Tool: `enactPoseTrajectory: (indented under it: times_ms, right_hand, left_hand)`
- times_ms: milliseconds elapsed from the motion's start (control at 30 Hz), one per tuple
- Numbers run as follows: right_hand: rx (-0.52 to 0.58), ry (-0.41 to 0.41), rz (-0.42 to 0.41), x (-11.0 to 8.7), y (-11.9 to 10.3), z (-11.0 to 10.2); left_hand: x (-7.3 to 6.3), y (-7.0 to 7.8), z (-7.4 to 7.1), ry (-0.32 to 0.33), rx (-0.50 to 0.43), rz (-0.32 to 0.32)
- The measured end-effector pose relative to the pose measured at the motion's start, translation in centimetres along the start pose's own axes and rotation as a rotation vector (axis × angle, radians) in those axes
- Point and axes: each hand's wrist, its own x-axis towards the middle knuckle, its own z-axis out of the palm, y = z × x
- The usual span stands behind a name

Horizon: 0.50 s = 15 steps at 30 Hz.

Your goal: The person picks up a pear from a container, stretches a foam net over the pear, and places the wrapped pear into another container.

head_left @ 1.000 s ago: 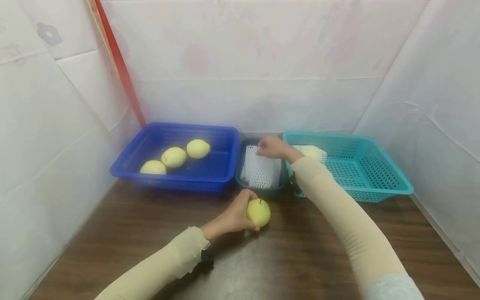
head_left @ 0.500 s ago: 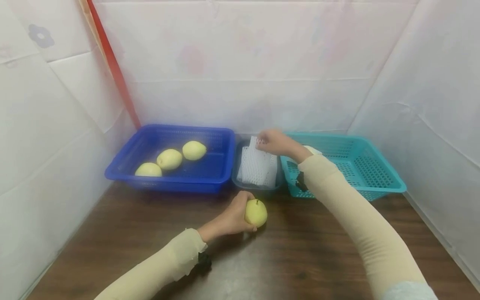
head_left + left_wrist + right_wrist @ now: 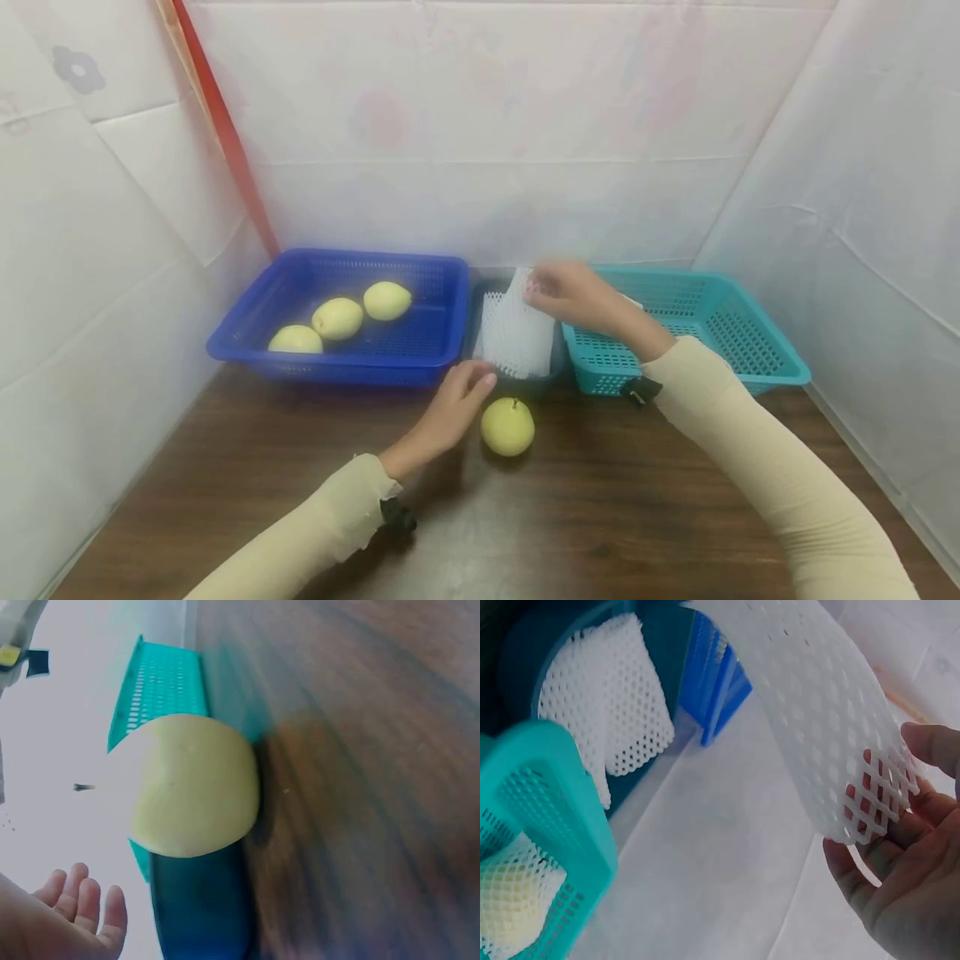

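A yellow-green pear stands stem up on the wooden table. Just left of it, apart from the fruit, is my left hand, its fingers relaxed and holding nothing; the left wrist view shows the gap between hand and pear. My right hand pinches one end of a white foam net sleeve, raised above the dark small basket. More foam net sleeves lie inside that basket.
At the left, a blue basket contains three pears. On the right is a teal basket, where one pear in a foam net lies. White sheeting encloses the back and sides.
My left hand has let go of the pear and moved left, leaving it on the table. The right hand has drawn a foam net sleeve up out of the small basket.
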Motion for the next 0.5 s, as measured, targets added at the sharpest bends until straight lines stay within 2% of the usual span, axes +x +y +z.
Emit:
enactPoseTrajectory:
  times_ms: [67,200,367,500]
  right_hand:
    - [-0.007,0.011,-0.012,-0.7,-0.2,0.0]
    - [0.007,0.031,0.017,-2.0,-0.7,0.2]
    - [0.077,0.036,0.090,-3.1,-1.1,0.9]
    - [0.130,0.020,0.100,-3.6,-1.2,1.7]
  left_hand:
    - [0.2,0.3,-0.2,0.045,-0.050,-0.010]
    - [0.6,0.9,-0.3,0.135,-0.223,-0.053]
    - [1.0,1.3,-0.2,0.261,-0.526,-0.104]
    - [1.2,1.4,-0.2,0.313,-0.741,-0.146]
